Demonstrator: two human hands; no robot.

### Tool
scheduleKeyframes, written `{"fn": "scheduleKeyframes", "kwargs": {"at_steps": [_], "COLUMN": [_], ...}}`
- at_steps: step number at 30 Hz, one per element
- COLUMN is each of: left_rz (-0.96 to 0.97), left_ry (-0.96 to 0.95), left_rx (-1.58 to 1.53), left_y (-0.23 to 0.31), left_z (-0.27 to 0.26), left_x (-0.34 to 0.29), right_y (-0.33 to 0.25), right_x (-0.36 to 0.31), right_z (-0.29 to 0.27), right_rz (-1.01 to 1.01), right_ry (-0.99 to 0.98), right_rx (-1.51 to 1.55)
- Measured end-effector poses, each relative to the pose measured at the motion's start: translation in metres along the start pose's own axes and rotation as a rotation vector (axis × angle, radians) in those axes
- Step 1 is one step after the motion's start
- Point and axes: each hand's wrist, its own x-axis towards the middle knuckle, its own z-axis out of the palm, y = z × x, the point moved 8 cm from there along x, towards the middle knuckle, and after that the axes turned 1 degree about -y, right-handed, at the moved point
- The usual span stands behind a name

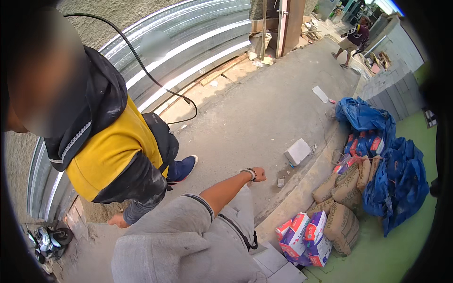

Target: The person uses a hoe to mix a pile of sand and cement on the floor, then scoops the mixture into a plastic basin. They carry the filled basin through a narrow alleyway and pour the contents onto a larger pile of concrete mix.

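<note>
My left hand (258,174) hangs in front of my grey clothing with its fingers curled in. Nothing shows sticking out of the fist. A dark beaded bracelet (249,173) circles that wrist. Beyond the hand, apart from it, a pale block (297,152) lies on the concrete. A small broken piece (281,183) is on the ground closer to the hand. My right hand is out of the picture. A black strap (241,233) hangs across my grey clothing.
Close on my left stands a person in a yellow and black hoodie (115,155). Paper sacks (340,226), purple-and-white bags (306,238) and blue tarps (396,181) sit at right. Corrugated metal sheeting (188,42) lines the left, with a black cable (141,61). Another person (355,40) is farther off.
</note>
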Motion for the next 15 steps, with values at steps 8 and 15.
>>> {"fn": "scheduleKeyframes", "kwargs": {"at_steps": [8, 15], "left_rz": [-0.913, -1.507], "left_ry": [0.393, 0.996], "left_rx": [-0.33, -0.937], "left_y": [-0.22, -0.243], "left_z": [-0.086, -0.01], "left_x": [-0.154, -0.324], "right_y": [-0.19, -0.324], "right_x": [0.306, 0.41], "right_z": [0.116, 0.315], "right_rz": [-0.185, -0.279], "right_ry": [-0.418, -0.681], "right_rx": [-0.113, -0.154]}}
